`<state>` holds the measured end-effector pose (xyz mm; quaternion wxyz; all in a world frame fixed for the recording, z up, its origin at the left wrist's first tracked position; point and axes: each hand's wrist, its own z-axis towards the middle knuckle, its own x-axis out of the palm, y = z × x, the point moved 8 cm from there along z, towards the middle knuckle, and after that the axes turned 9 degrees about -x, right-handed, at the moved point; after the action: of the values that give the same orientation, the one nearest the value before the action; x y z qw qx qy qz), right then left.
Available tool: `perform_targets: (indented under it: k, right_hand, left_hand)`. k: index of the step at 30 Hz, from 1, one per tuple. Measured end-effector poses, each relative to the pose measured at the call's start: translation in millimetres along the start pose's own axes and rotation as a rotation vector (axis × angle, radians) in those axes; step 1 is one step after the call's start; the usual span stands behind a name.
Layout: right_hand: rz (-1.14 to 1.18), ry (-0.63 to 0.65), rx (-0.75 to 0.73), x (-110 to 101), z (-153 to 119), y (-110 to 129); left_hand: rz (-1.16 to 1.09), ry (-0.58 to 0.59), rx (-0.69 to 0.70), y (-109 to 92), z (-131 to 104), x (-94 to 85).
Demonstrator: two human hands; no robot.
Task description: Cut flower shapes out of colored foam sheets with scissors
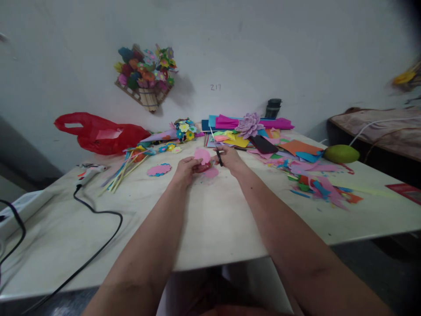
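A pink round paper or felt piece with a notched edge is pinched in my left hand, above the middle of the table. My right hand grips scissors by the dark handle, blades pointing up and away, just right of the pink piece. Another pink piece lies on the table beneath my hands. To the left rests a stack of pink and blue scalloped discs.
On the left are a hot glue gun with a black cord, a red plastic bag and craft flowers. Coloured scraps, a phone, a lilac flower and a green fruit lie on the right.
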<state>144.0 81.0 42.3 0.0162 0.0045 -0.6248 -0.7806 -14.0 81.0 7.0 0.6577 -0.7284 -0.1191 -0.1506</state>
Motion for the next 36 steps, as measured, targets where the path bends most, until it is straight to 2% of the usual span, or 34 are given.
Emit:
perform_targets:
  k: [4, 10, 14, 21, 36]
  right_hand:
    - [-0.075, 0.105, 0.047, -1.7, 2.2, -9.5]
    - [-0.086, 0.413, 0.001, 6.6, -3.3, -13.3]
    - [-0.118, 0.532, -0.022, 9.9, -8.6, -12.0]
    - [-0.178, 0.633, -0.046, 14.3, -15.8, -8.9]
    - [-0.208, 0.658, -0.055, 17.5, -17.3, -11.2]
  left_hand:
    - [-0.046, -0.049, 0.062, -5.1, 2.5, -8.0]
    - [-0.110, -0.093, 0.106, -8.5, 4.3, -16.0]
    - [-0.143, -0.102, 0.095, -8.2, 4.5, -17.8]
    - [-0.200, -0.109, 0.073, -8.4, 2.9, -17.0]
    - [-0.230, -0.088, 0.048, -5.4, 5.8, -17.6]
